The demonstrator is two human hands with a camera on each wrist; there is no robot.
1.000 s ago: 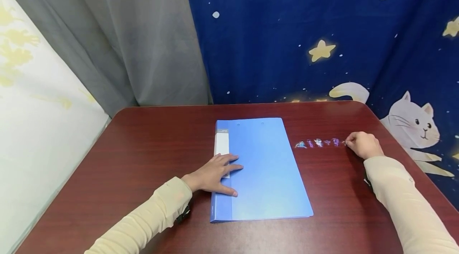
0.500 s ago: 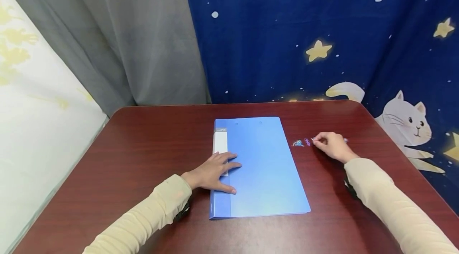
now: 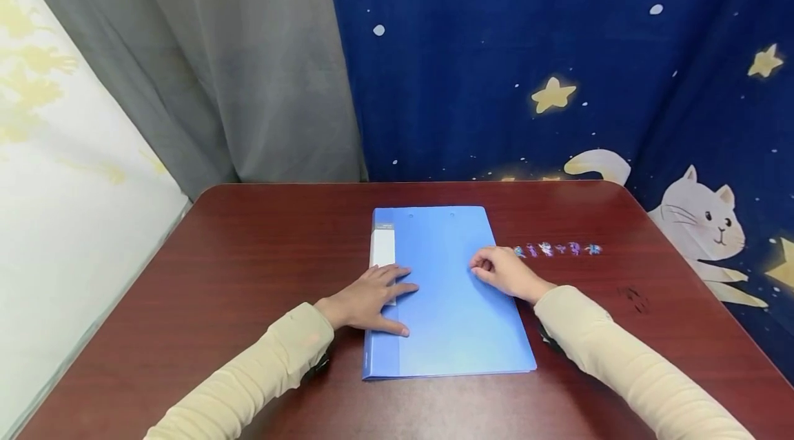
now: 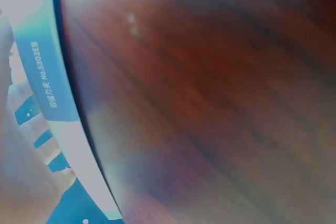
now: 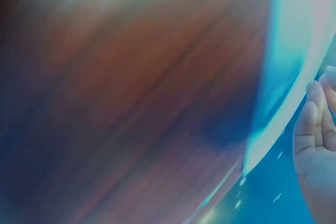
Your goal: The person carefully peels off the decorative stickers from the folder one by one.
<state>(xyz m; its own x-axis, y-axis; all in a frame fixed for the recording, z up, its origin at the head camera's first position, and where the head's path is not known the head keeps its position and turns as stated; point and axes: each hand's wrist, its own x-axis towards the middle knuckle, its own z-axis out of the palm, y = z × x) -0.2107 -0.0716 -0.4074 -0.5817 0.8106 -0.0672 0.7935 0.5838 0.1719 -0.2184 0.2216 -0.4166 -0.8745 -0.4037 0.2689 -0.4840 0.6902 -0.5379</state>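
A blue file folder (image 3: 459,323) lies closed on the table, its white-labelled spine on the left. My left hand (image 3: 367,298) rests on the spine side with its fingers spread across the cover. Over the folder's right edge is my right hand (image 3: 505,272), fingers loosely bent, and nothing shows between them. The right wrist view catches only part of that hand (image 5: 315,145), beside the folder's edge. Just right of the hand, several small blue, purple and white stickers (image 3: 546,249) form a row; the hand partly covers the leftmost one.
The dark red wooden table (image 3: 267,254) backs onto a grey curtain (image 3: 267,81) and a blue starry curtain (image 3: 446,67). A small dark mark (image 3: 634,299) shows on the table at right. A white patterned covering (image 3: 68,219) hangs along the left side.
My right hand has moved left, from the far end of the sticker row across to the folder's right edge. The whole row shows more plainly now. My left hand has stayed put.
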